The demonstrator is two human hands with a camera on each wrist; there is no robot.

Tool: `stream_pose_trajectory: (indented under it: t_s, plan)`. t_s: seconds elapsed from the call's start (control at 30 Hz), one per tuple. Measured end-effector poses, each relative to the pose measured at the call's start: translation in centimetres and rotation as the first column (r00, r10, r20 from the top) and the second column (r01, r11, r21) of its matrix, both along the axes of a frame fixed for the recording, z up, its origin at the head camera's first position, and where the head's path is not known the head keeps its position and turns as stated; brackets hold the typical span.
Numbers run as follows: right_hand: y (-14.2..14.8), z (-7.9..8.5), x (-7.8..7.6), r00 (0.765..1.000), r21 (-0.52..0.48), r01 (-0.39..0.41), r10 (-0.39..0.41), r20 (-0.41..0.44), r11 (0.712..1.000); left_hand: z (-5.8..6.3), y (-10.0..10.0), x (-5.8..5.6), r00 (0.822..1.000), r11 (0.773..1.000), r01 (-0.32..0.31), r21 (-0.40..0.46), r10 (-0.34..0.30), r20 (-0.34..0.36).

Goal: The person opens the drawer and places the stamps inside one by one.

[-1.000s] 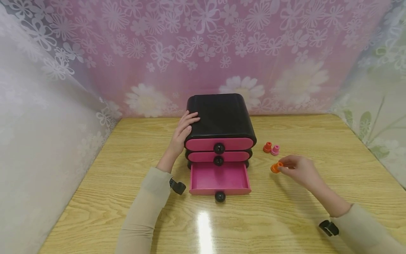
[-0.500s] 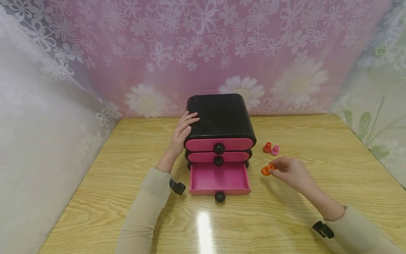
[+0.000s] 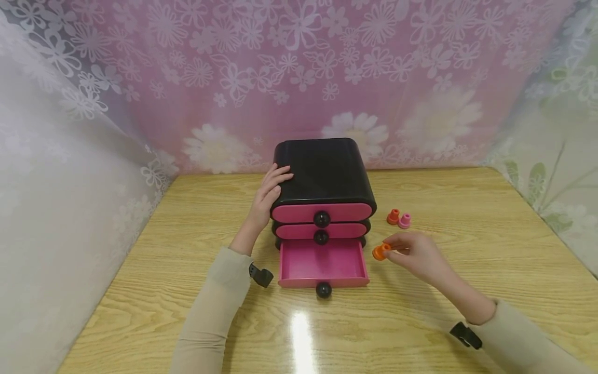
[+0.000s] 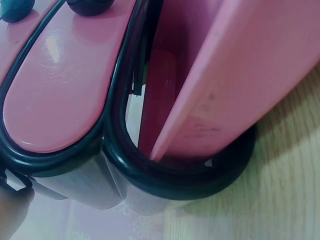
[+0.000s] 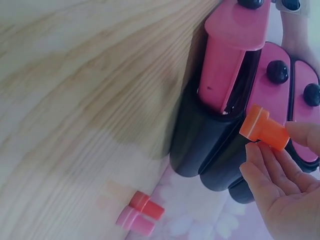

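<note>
My left hand point(image 3: 269, 193) rests on the left side and top edge of a black drawer cabinet point(image 3: 322, 169) with pink drawer fronts. Its bottom drawer point(image 3: 322, 259) is pulled out, and no item shows inside. The upper two drawers are closed. In my right hand point(image 3: 416, 254), thumb and fingers pinch a small orange stepped plastic piece point(image 5: 263, 128), wide at one end and narrow at the other. This piece is held just right of the pulled-out drawer. Farther back stand a red piece point(image 3: 393, 216) and a pink piece point(image 3: 404, 221) of the same shape, side by side.
The cabinet stands on a wood-grain table point(image 3: 196, 223). A pink flowered curtain point(image 3: 299, 78) hangs behind it, and pale cloth point(image 3: 70, 208) hangs at the left. The open drawer's black knob point(image 3: 323, 290) sticks out toward the front.
My right hand has moved left with the orange piece, from near the red and pink pieces to close beside the open drawer. The left hand stays on the cabinet.
</note>
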State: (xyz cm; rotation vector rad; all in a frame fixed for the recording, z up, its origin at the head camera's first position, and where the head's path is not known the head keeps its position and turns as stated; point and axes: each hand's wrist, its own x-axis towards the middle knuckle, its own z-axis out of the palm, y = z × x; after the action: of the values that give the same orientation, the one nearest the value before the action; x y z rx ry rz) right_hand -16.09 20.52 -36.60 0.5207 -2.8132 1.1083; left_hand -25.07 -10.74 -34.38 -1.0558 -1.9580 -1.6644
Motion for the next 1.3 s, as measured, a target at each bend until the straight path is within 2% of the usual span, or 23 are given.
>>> stream_pose_trajectory:
  t_s: [0.23,0.4,0.57,0.73,0.8,1.03,1.3]
  plan:
    - [-1.2,0.0,-0.2,0.999,-0.027,-0.035,0.035,0.014,0.999,-2.0,-0.4,-2.0,1.000,1.000,0.001,0.003,-0.001,-0.015]
    - [-2.4,0.0,-0.3,0.997,-0.044,-0.067,0.068,0.021,0.997,-2.3,-0.5,-2.4,1.000,1.000,-0.005,0.005,0.005,-0.010]
    - [-3.6,0.1,-0.4,0.994,-0.064,-0.102,0.104,0.027,0.993,-2.3,-0.4,-2.4,1.000,1.000,-0.001,0.008,0.001,-0.011]
    - [-4.9,0.0,-0.5,0.991,-0.041,-0.126,0.128,0.037,0.991,-2.2,-0.4,-2.2,1.000,1.000,0.009,0.008,-0.009,-0.013]
    - [-5.4,-0.2,-0.5,0.990,-0.028,-0.135,0.136,0.040,0.990,-1.9,-0.4,-2.0,1.000,1.000,0.007,0.005,-0.007,-0.013]
    - [-7.2,-0.8,-0.6,0.988,-0.052,-0.143,0.146,0.058,0.988,-0.1,0.0,0.0,1.000,1.000,-0.005,-0.008,0.005,0.007]
    - [-8.9,-1.3,-0.9,0.979,-0.084,-0.200,0.203,0.032,0.976,0.2,0.1,0.3,1.000,1.000,-0.010,-0.006,0.010,0.013]
